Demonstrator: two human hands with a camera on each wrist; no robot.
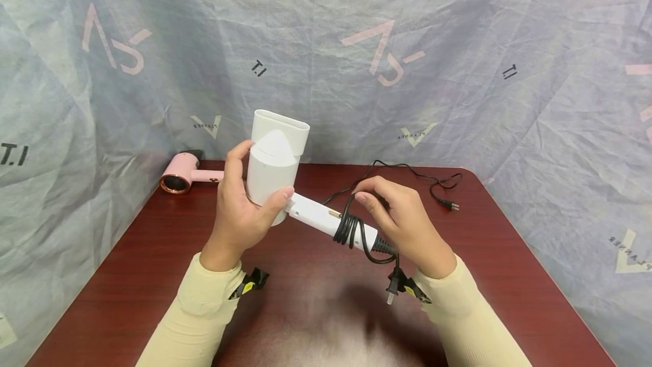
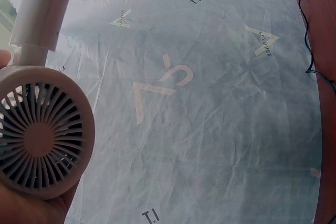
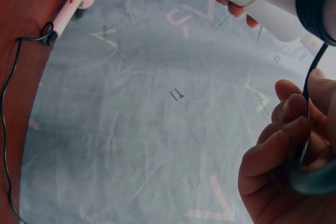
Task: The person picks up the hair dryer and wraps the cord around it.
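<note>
My left hand holds a white hair dryer by its barrel above the table, thumb in front and fingers behind. The flat nozzle points up and the handle slants down to the right. Several turns of black power cord wrap the lower handle. My right hand pinches a stretch of that cord between thumb and fingers, just off the handle. The plug hangs below the right hand. In the left wrist view the round intake grille faces the camera.
A pink hair dryer lies at the back left of the dark red table. Its black cord runs along the back, ending in a plug at the right. A grey printed cloth hangs behind.
</note>
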